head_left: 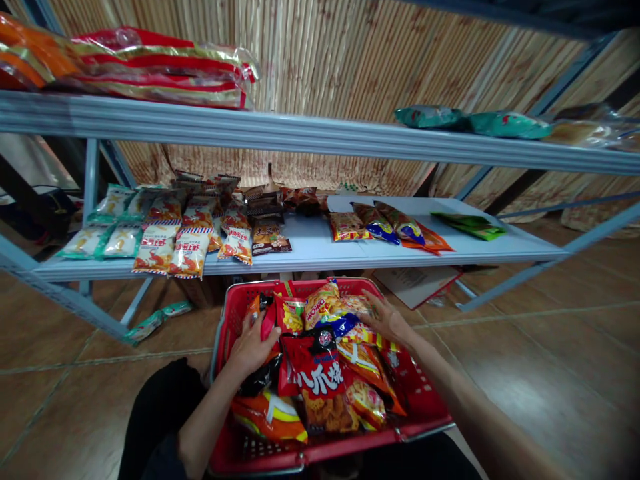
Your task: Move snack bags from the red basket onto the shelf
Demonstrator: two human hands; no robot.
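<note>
A red plastic shopping basket [225,427] full of snack bags stands before me, between my knees. My left hand [254,347] is in its left side, thumb and fingers closed about a red snack bag [269,321]. At the right side, my right hand [384,316] has its fingers apart and rests against a red-and-yellow snack bag [357,305]. Between the hands lie a yellow-and-blue snack bag [324,309] and a large red-and-black snack bag [317,373]. Orange snack bags [273,417] fill the front of the basket.
A light blue metal shelf [310,243] stands just beyond the basket, bearing several rows of snack bags [193,250] at left and a green packet [473,225] at right. The upper shelf edge [320,130] overhangs it. Green packets [157,322] lie on the tiled floor.
</note>
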